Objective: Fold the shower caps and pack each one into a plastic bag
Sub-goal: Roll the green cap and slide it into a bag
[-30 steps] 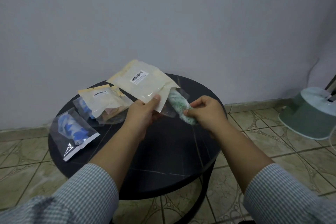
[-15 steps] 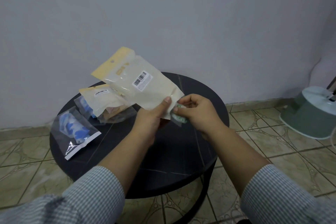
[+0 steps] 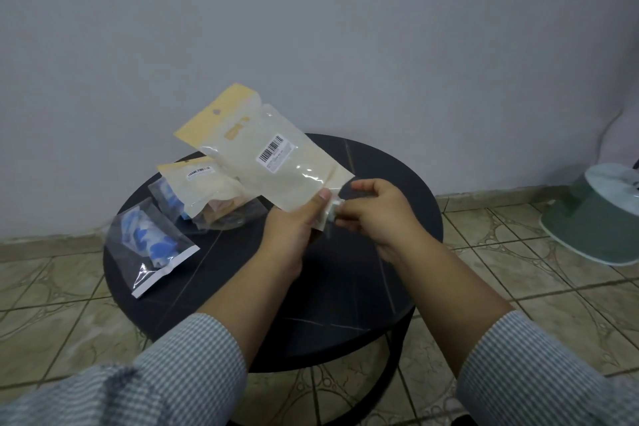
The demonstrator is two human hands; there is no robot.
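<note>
- Left sleeve [image 3: 166,380]: shirt fabric in a fine blue-grey and white check, its cuff pushed up the forearm.
- Right sleeve [image 3: 539,370]: same small check pattern, ending below the elbow.

Round black table with three packed bags at its left side

The round black table [image 3: 363,287] has a dark top crossed by thin pale veins and stands on a tiled floor [image 3: 518,273] against a grey wall. At about nine o'clock on the top lies a clear bag [image 3: 152,245] holding something blue and white, its white strip overhanging the near-left edge. At about ten o'clock a yellow-topped bag [image 3: 204,187] with a small barcode label rests on another clear bag [image 3: 166,195] with blue contents, whose corner shows from under it. On the floor at three o'clock, well apart from the table, stands a pale green tub [image 3: 601,221].
</note>
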